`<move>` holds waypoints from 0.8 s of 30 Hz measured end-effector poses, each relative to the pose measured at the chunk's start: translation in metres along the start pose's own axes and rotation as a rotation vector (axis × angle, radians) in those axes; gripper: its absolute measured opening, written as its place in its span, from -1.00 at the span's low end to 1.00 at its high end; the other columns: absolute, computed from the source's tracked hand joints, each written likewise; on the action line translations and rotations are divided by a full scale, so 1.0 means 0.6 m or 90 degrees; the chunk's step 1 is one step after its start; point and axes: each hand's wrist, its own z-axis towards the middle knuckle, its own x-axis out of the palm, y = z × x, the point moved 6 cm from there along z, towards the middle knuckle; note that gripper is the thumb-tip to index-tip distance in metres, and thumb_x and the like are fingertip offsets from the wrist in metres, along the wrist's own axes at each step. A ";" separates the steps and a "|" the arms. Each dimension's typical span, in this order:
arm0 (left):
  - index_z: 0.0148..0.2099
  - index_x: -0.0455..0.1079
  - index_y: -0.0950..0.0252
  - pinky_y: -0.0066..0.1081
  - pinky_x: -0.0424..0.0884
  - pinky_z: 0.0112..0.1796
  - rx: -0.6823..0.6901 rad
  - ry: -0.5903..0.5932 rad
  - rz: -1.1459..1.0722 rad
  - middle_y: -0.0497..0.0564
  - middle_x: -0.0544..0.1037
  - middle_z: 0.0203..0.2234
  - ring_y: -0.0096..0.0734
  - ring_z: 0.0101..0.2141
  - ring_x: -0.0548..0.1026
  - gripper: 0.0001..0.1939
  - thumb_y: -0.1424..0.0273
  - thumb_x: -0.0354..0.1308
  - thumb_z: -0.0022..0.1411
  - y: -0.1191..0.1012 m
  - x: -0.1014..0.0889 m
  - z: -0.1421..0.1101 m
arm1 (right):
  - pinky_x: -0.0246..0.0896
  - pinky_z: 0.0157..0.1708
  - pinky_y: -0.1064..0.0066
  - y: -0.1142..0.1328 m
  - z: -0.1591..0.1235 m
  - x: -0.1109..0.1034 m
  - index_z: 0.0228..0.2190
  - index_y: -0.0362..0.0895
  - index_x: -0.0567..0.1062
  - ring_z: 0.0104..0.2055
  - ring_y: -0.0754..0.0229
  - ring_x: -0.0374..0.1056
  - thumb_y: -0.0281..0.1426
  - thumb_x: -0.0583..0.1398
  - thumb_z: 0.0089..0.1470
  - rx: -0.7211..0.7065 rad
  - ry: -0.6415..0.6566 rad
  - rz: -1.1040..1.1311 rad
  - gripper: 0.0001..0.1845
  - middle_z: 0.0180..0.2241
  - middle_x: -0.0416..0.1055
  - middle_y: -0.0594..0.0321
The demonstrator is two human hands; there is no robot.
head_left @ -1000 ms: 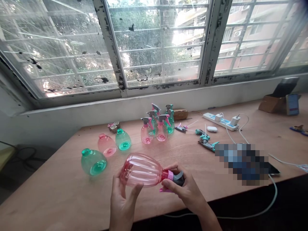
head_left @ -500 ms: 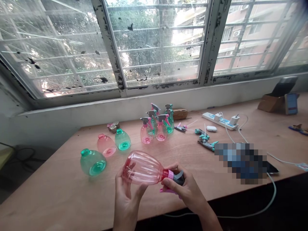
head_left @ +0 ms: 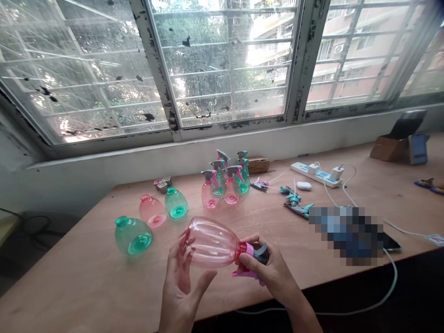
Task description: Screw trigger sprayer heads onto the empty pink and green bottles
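Observation:
A clear pink spray bottle lies sideways in the air above the table, its base to the left. My left hand loosely cradles the base end, fingers curled behind it and partly visible through the plastic, the thumb standing off below. At the neck, my right hand is closed around the pink collar and the grey-and-pink spray head. Left of the hands stand a large green bottle, a pink bottle and a smaller green bottle, all without heads.
Several bottles with spray heads stand together near the window wall. Loose spray heads lie to their right. Farther right are a white power strip, a white case, a blurred-out device and a cardboard box beside a phone.
The bottle has shifted slightly right with both hands. My left thumb has come away from the bottle's underside, while my right hand keeps its grip at the neck.

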 end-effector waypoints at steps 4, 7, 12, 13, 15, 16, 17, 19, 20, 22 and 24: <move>0.17 0.31 0.20 -0.08 0.21 0.25 -0.046 -0.072 -0.015 0.19 0.43 0.20 0.05 0.24 0.32 -0.25 0.05 0.43 0.00 -0.001 -0.007 -0.004 | 0.59 -0.35 0.29 -0.002 0.000 0.008 -0.30 -0.14 0.50 -0.45 0.18 0.53 -0.19 0.46 -0.04 0.000 0.013 -0.008 -0.62 -0.46 0.54 0.33; 0.16 0.31 0.18 -0.02 0.19 0.25 -0.064 -0.100 -0.005 0.17 0.45 0.18 0.04 0.24 0.33 -0.32 0.10 0.42 0.04 -0.003 -0.008 -0.003 | 0.60 -0.33 0.27 -0.003 0.000 0.013 -0.30 -0.14 0.50 -0.45 0.20 0.53 -0.21 0.47 -0.04 0.001 0.025 0.012 -0.63 -0.44 0.54 0.33; 0.16 0.34 0.06 -0.12 0.17 0.28 -0.049 -0.052 -0.035 0.05 0.39 0.25 -0.04 0.28 0.29 -0.40 0.19 0.40 0.10 -0.003 -0.006 -0.002 | 0.60 -0.39 0.28 -0.001 0.000 0.005 -0.31 -0.13 0.50 -0.49 0.19 0.54 -0.17 0.46 -0.04 -0.006 -0.002 0.036 -0.61 -0.48 0.55 0.34; 0.17 0.34 0.05 -0.13 0.15 0.28 -0.054 -0.044 -0.026 0.05 0.39 0.25 -0.04 0.28 0.28 -0.40 0.20 0.40 0.10 -0.001 -0.006 -0.002 | 0.60 -0.39 0.29 0.001 0.000 0.002 -0.31 -0.13 0.50 -0.49 0.19 0.54 -0.16 0.46 -0.04 -0.012 -0.010 0.031 -0.61 -0.49 0.55 0.34; 0.19 0.35 0.04 -0.12 0.12 0.29 -0.062 -0.028 -0.013 0.04 0.37 0.27 -0.04 0.28 0.28 -0.41 0.22 0.39 0.12 -0.001 -0.007 -0.003 | 0.59 -0.40 0.32 0.003 0.001 -0.001 -0.30 -0.13 0.50 -0.49 0.18 0.54 -0.16 0.45 -0.03 -0.021 -0.020 0.009 -0.61 -0.51 0.56 0.32; 0.20 0.35 0.04 -0.11 0.12 0.29 -0.059 -0.018 -0.015 0.03 0.36 0.27 -0.03 0.28 0.28 -0.41 0.23 0.38 0.13 -0.002 -0.007 -0.004 | 0.58 -0.40 0.33 0.004 0.001 -0.002 -0.30 -0.14 0.50 -0.49 0.18 0.54 -0.15 0.45 -0.02 -0.021 -0.024 -0.001 -0.61 -0.52 0.57 0.32; 0.21 0.34 0.04 -0.10 0.10 0.30 -0.054 -0.008 -0.021 0.03 0.35 0.28 -0.03 0.28 0.27 -0.40 0.24 0.38 0.14 -0.004 -0.007 -0.004 | 0.58 -0.40 0.33 0.004 0.000 -0.002 -0.30 -0.14 0.50 -0.49 0.17 0.54 -0.16 0.45 -0.02 -0.020 -0.024 -0.007 -0.61 -0.52 0.57 0.31; 0.23 0.31 0.04 -0.08 0.08 0.30 -0.054 0.008 -0.036 0.06 0.36 0.27 -0.03 0.29 0.26 -0.39 0.23 0.37 0.15 -0.005 -0.006 -0.005 | 0.59 -0.38 0.31 0.003 0.000 0.000 -0.29 -0.15 0.50 -0.48 0.18 0.53 -0.17 0.45 -0.02 -0.012 -0.014 -0.004 -0.62 -0.51 0.56 0.32; 0.23 0.30 0.06 -0.08 0.06 0.30 -0.058 0.010 -0.043 0.08 0.37 0.26 -0.02 0.29 0.25 -0.37 0.22 0.37 0.14 -0.005 -0.006 -0.006 | 0.60 -0.36 0.30 0.002 -0.001 0.002 -0.29 -0.15 0.50 -0.47 0.19 0.53 -0.18 0.45 -0.02 -0.008 -0.008 -0.001 -0.62 -0.49 0.55 0.32; 0.21 0.29 0.12 -0.04 0.03 0.31 -0.071 -0.004 -0.052 0.13 0.41 0.23 0.01 0.29 0.25 -0.33 0.15 0.40 0.09 -0.002 -0.009 -0.005 | 0.61 -0.34 0.29 -0.001 -0.001 0.006 -0.30 -0.15 0.51 -0.45 0.21 0.51 -0.21 0.46 -0.03 -0.005 0.010 0.000 -0.64 -0.45 0.53 0.33; 0.15 0.30 0.15 0.02 0.04 0.30 -0.097 -0.044 -0.061 0.17 0.47 0.17 0.06 0.25 0.31 -0.28 0.08 0.44 0.00 0.004 -0.014 -0.003 | 0.61 -0.33 0.29 -0.002 -0.001 0.009 -0.30 -0.15 0.52 -0.42 0.23 0.49 -0.24 0.47 -0.03 -0.016 0.023 -0.008 -0.65 -0.41 0.53 0.33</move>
